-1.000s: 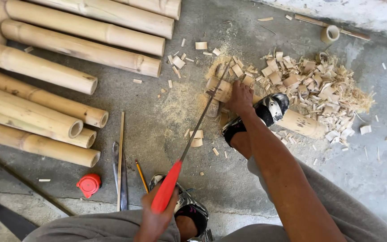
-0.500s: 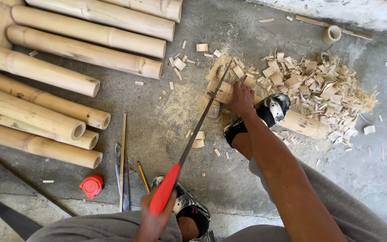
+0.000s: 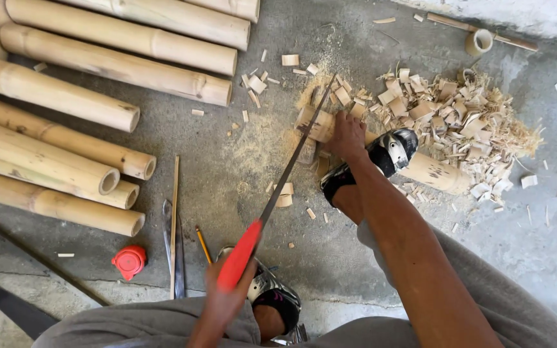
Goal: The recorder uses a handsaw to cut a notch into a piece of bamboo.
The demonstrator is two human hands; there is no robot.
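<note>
**A:** What lies closest to the camera?

**B:** Grey trouser legs along the bottom edge. Just above them the left hand point(image 3: 224, 299) has its grip clenched around the red handle of a handsaw point(image 3: 272, 203). A dark sports shoe point(image 3: 272, 296) sits just beside that hand, flat on the floor.

**A:** Where does the saw go?

**B:** Its thin blade slants up and to the right, reaching a short bamboo piece point(image 3: 420, 169) lying on the floor. The right hand point(image 3: 348, 136) presses down on that piece near the blade, fingers curled over its top. A second black shoe point(image 3: 372, 161) rests on the bamboo just beside the hand.

**A:** And the surface?

**B:** A rough grey concrete floor point(image 3: 523, 258), dusted with pale sawdust under the blade. To the left lie a pencil point(image 3: 203, 245), a thin wooden strip point(image 3: 174, 225), a red cap point(image 3: 129, 261) and a dark saw blade point(image 3: 11, 308) at the corner.

**A:** Farther out?

**B:** A heap of wood chips point(image 3: 465, 122) beyond the bamboo piece, long bamboo poles point(image 3: 117, 64) stacked on the left, and a small bamboo ring point(image 3: 478, 42) near a pale wall point(image 3: 517, 13) at the top.
</note>
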